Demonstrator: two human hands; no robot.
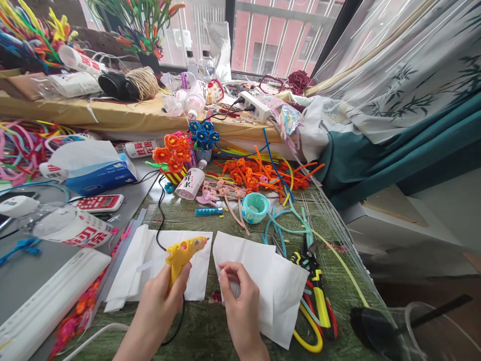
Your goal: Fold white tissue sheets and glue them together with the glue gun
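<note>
My left hand point(163, 296) is wrapped round the grip of a yellow hot glue gun point(184, 252), its nozzle aimed up and to the right. A clear glue stick point(152, 262) juts from the gun's back end. White paper sheets point(195, 281) lie beneath it. My right hand point(240, 301) has its thumb and forefinger pinched at the left edge of another white paper sheet point(248, 253); any small item between the fingertips is hidden. A turquoise bowl-shaped piece point(255, 208) stands beyond the right sheet.
Yellow-black pliers point(318, 296) and yellow-handled scissors point(310, 333) lie right. Orange pipe-cleaner pieces point(244, 173), orange flowers point(173, 153) and a bottle point(191, 180) stand behind. At left are a tissue pack point(99, 175) and another bottle point(75, 225). A cup point(421, 326) stands lower right.
</note>
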